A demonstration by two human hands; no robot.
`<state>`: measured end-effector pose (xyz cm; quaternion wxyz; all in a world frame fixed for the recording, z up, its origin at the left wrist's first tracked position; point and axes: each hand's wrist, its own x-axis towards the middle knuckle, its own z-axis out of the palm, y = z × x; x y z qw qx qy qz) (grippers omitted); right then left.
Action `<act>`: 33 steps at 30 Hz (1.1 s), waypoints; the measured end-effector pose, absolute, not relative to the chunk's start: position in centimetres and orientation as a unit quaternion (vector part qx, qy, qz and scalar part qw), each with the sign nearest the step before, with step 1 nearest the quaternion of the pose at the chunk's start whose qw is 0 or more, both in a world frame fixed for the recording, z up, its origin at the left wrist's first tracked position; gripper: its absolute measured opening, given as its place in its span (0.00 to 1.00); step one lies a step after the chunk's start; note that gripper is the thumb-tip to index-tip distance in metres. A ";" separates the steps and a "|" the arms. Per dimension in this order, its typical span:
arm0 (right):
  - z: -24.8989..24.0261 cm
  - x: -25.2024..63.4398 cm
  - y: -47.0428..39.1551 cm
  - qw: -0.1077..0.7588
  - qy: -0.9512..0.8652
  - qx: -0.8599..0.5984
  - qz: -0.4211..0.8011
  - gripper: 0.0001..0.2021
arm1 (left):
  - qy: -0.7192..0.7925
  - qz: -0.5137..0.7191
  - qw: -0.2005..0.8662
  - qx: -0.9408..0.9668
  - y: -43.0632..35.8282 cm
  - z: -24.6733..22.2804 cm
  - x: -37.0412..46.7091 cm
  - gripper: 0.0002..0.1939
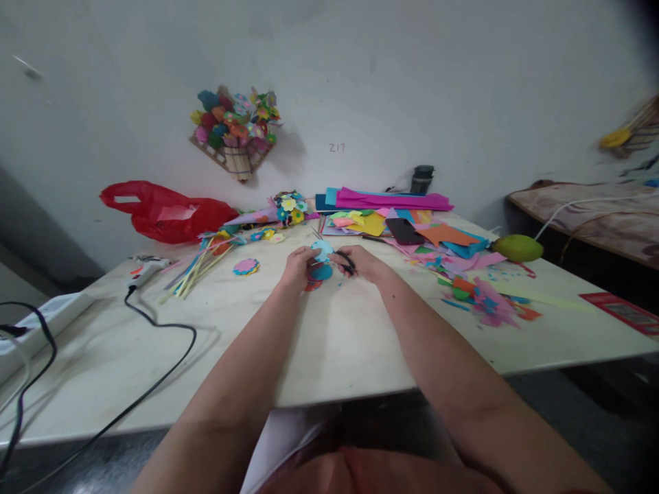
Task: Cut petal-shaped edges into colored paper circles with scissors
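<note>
A light blue paper flower cutout is pinched in my left hand, above the middle of the table. My right hand is closed on a pair of scissors with black handles; the blades lie close to the cutout, partly hidden behind it. Under the hands lie a darker blue paper circle and a reddish paper piece. A small stack of scalloped paper cutouts, pink on top, lies to the left of my left hand.
Paper scraps and a dark phone are to the right, near coloured sheets. On the left are paper strips, a red plastic bag, a glue gun with its cord, and a power strip.
</note>
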<state>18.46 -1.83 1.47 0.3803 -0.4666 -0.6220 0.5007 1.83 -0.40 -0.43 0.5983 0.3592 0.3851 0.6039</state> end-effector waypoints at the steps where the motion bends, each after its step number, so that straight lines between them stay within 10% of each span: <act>1: 1.4 18.4 -1.8 0.380 -0.623 -0.467 0.499 0.14 | 0.385 0.604 0.599 0.358 -0.4 -0.4 1.8 0.13; 33: 1.5 19.4 -0.9 0.443 -0.587 -0.459 0.499 0.13 | 0.377 0.547 0.561 0.494 -0.5 -0.8 0.6 0.21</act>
